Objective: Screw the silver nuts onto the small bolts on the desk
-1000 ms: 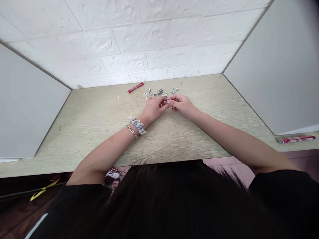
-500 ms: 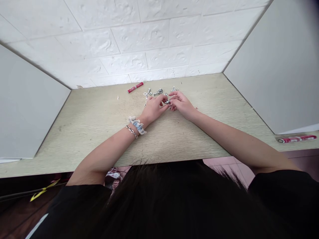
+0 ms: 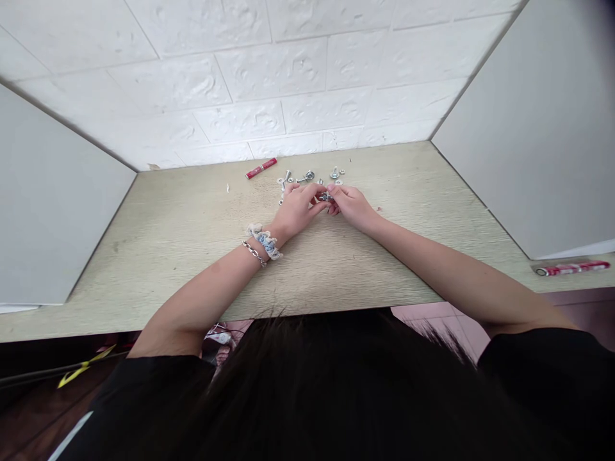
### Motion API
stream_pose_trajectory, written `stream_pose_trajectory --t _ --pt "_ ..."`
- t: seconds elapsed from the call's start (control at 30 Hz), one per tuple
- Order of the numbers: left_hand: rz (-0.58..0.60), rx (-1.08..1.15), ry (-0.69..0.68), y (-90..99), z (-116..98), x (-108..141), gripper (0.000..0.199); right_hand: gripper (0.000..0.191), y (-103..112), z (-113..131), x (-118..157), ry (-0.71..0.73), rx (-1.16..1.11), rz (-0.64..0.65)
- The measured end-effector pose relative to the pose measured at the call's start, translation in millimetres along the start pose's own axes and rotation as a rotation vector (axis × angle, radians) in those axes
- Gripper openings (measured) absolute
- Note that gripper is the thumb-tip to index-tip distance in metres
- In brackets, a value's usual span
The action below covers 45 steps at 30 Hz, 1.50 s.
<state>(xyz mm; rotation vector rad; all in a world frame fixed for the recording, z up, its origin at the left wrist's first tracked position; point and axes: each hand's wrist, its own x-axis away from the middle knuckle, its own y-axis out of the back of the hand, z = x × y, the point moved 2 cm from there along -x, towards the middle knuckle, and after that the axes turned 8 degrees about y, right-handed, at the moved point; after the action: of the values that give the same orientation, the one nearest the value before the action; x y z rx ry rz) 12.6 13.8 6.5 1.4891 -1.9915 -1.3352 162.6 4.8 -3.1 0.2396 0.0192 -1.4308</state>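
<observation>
Between my two hands is a small metal bolt [image 3: 325,198], partly covered by the fingers. My left hand [image 3: 298,208] pinches it from the left with thumb and forefinger. From the right, my right hand [image 3: 350,203] has its thumb and fingers closed on the bolt's other end; whether a nut sits there is hidden. Just beyond the fingers lie loose bolts [image 3: 287,175], a bolt with a wide washer [image 3: 310,175], and another bolt standing on its head [image 3: 335,173]. A flat washer [image 3: 339,182] and a small nut [image 3: 342,171] rest near my right fingers.
A red marker-like tube [image 3: 261,168] lies toward the white brick-patterned wall [image 3: 298,70]. Another red tube [image 3: 571,268] is by the right edge of the wooden tabletop [image 3: 307,282]. Grey panels [image 3: 519,141] stand at both sides. A small white scrap [image 3: 227,188] lies left.
My right fingers have drawn in and closed around the bolt's right end, uncovering the upright bolt and flat washer behind them. My left hand has barely moved.
</observation>
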Motion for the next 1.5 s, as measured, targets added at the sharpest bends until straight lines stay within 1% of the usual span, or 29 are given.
stream_pose_trajectory --t 0.23,0.43,0.53,0.67,0.7,0.8,0.87,0.97,1.0,1.13,1.23,1.33,1.5 --pt "-0.022 -0.006 -0.006 -1.0 2.7 -0.5 0.017 0.036 -0.5 -1.0 -0.1 -0.009 -0.007 0.065" --pt "-0.001 -0.01 0.001 -2.9 3.1 -0.9 0.013 0.021 -1.1 -4.0 -0.6 0.029 -0.016 0.037" --pt "-0.008 -0.002 0.006 -3.4 2.8 -0.9 0.012 0.016 -1.8 -2.4 0.3 0.048 -0.013 0.023" --pt "-0.026 0.018 0.0 -3.2 2.2 -0.1 0.012 0.005 -2.6 -0.3 2.0 0.042 -0.069 0.016" --pt "-0.027 0.023 -0.003 -3.0 2.0 0.1 0.012 0.004 -2.7 -0.3 2.3 0.04 -0.082 0.018" --pt "-0.027 0.029 -0.007 -2.7 1.4 0.5 0.012 0.014 -2.8 -0.4 2.8 0.037 -0.102 0.01" --pt "-0.024 0.029 -0.002 -2.6 1.2 0.5 0.013 0.017 -2.4 -0.4 2.8 0.031 -0.112 -0.013" --pt "-0.032 0.023 0.0 -2.5 1.4 0.6 0.012 0.011 -1.5 -1.0 2.1 0.013 -0.115 -0.036" --pt "-0.04 0.018 -0.002 -2.4 1.5 0.8 0.012 0.013 -1.1 -1.7 1.6 0.005 -0.111 -0.037" --pt "-0.067 0.005 -0.029 -1.7 1.9 1.6 0.014 0.046 0.1 -5.1 -0.6 -0.02 -0.109 -0.032" --pt "-0.058 0.002 -0.046 -1.4 1.8 1.8 0.015 0.061 -0.4 -4.7 -0.9 -0.039 -0.108 -0.024" --pt "-0.053 0.001 -0.05 -1.9 2.2 1.5 0.015 0.064 -1.0 -1.4 -0.1 -0.054 -0.088 -0.029" --pt "-0.063 -0.016 -0.027 -3.1 3.7 0.8 0.014 0.058 -1.0 0.8 -0.5 -0.019 -0.066 0.009"
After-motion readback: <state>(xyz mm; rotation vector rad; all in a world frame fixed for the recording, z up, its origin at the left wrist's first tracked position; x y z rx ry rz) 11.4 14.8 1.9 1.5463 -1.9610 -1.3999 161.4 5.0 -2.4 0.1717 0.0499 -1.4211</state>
